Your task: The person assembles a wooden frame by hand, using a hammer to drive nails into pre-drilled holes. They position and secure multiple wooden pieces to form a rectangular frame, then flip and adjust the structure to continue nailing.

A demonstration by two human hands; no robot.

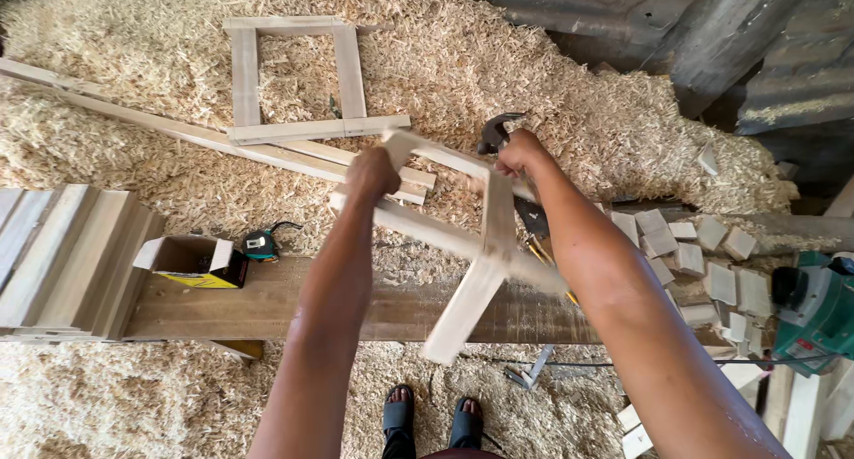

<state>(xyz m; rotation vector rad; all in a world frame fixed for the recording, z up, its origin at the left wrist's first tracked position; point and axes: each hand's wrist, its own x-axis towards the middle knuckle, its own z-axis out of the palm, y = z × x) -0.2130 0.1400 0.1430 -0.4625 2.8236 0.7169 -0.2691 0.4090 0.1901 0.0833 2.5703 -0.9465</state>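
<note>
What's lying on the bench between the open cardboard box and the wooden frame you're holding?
In the head view, a small green-and-black tape measure sits right beside the cardboard box; from there to the wooden frame it is bare plank crossed by the left forearm.

Wood shavings [498, 59] pretty much bury the floor, piled deep toward the back. Dark corrugated metal sheets [712, 23] stand at the top right. A long plank bench [267, 303] runs across the middle, with a stack of boards [58, 254] at its left end. Bright daylight everywhere.
</note>
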